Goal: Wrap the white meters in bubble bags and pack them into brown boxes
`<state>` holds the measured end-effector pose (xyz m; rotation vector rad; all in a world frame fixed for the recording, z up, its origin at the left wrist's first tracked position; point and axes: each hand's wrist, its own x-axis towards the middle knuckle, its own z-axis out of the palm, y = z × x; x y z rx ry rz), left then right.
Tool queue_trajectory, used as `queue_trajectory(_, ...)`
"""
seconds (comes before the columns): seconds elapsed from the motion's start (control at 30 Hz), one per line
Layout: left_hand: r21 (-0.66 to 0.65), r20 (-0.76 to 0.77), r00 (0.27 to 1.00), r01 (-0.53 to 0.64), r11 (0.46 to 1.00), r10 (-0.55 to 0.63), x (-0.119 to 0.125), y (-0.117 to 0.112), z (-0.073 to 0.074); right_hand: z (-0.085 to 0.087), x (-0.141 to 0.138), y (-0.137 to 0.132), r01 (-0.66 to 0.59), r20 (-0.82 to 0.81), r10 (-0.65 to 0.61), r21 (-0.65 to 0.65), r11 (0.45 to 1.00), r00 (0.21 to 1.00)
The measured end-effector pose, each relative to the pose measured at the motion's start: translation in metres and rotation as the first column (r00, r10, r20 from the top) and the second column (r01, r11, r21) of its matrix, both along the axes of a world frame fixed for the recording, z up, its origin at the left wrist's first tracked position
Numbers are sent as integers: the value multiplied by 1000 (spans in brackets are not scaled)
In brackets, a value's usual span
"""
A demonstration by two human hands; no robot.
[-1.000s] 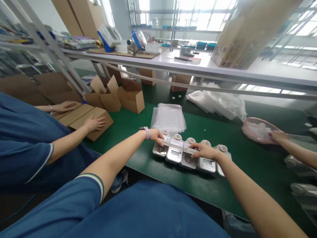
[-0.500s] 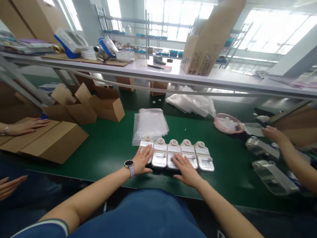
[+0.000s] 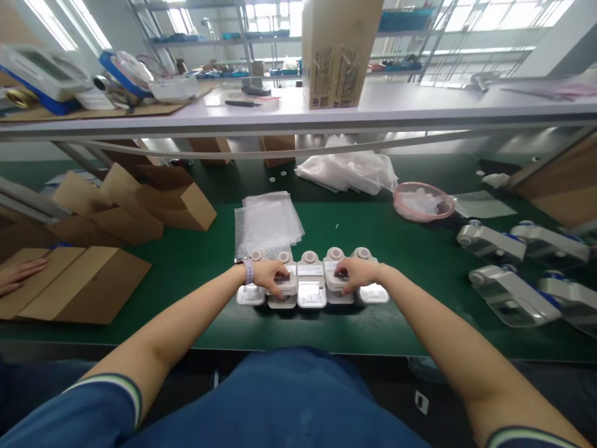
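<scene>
Several pale grey, flat devices with a round ring at the top stand side by side on the green table. My left hand (image 3: pixel 269 276) has its fingers closed on the cover (image 3: pixel 289 283) of the second device from the left, and this cover looks raised. On the fourth device, my right hand (image 3: pixel 360 274) grips a similar cover (image 3: pixel 332 281), which also looks lifted. Between them lies the middle device (image 3: pixel 311 291), its printed label facing up. The outer devices, one at the left end (image 3: pixel 250 295) and one at the right end (image 3: pixel 374 294), are partly hidden by my hands.
Behind the devices lie clear bubble bags (image 3: pixel 268 221). Cardboard boxes (image 3: pixel 84 283) stand left, with another person's hand (image 3: pixel 21 274) on one. A pink basket (image 3: pixel 422 202), plastic bags (image 3: pixel 347 171) and clear-bodied units (image 3: pixel 510 295) are to the right. A shelf (image 3: pixel 261 121) crosses above the table.
My hands went from lying flat over the devices to gripping two covers, which now look raised. At the right, another person's arm has left the view. The camera view has shifted.
</scene>
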<state>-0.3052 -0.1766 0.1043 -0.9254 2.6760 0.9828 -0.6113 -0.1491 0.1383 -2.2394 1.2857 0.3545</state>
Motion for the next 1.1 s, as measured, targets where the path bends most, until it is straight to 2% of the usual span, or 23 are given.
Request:
queue_trajectory(0.07, 125, 1, 1000, -12, 992, 12, -2, -6, 2, 4, -4, -12, -22, 30, 19, 96, 995, 999)
queue_trajectory(0.17, 285, -11, 1000, -24, 958, 28, -2, -13, 4, 5, -9, -23, -59, 82, 45, 166, 984, 996)
queue_trajectory(0.23, 353, -11, 999, -32, 935, 39, -1, -17, 5, 4, -11, -24, -71, 110, 53, 167, 983, 992)
queue_trajectory(0.33, 367, 12, 998, -66, 928, 66, 0, -16, 5, 2, -14, -18, -87, 141, 71, 107, 990, 987)
queue_trajectory(0.43, 251, 30, 991, -131, 959, 127, 0, -5, 2, -3, -15, 1, -67, 154, 75, -54, 996, 985)
queue_trajectory(0.53, 6, -8, 984, -175, 984, 175, -2, 21, -11, -19, -16, 30, -4, 166, 50, -268, 963, 985)
queue_trajectory(0.63, -263, -57, 975, -221, 939, 213, -3, 56, -33, -44, -20, 55, 12, 174, 63, -398, 917, 983)
queue_trajectory(0.73, -437, -57, 969, -242, 866, 242, -5, 87, -53, -65, -26, 67, 9, 179, 95, -507, 862, 979)
queue_trajectory(0.83, -530, -56, 956, -274, 803, 289, -20, 101, -59, -66, -40, 69, 3, 226, 133, -517, 856, 965)
queue_trajectory(0.9, -557, -46, 960, -254, 790, 276, -40, 100, -56, -60, -56, 68, 10, 242, 131, -507, 862, 961)
queue_trajectory(1.0, -542, -2, 972, -199, 817, 236, -74, 89, -47, -53, -85, 65, 48, 177, 52, -520, 853, 983)
queue_trajectory(1.1, -487, 46, 980, -149, 861, 196, -95, 71, -35, -53, -105, 61, -14, 51, 46, -511, 859, 998)
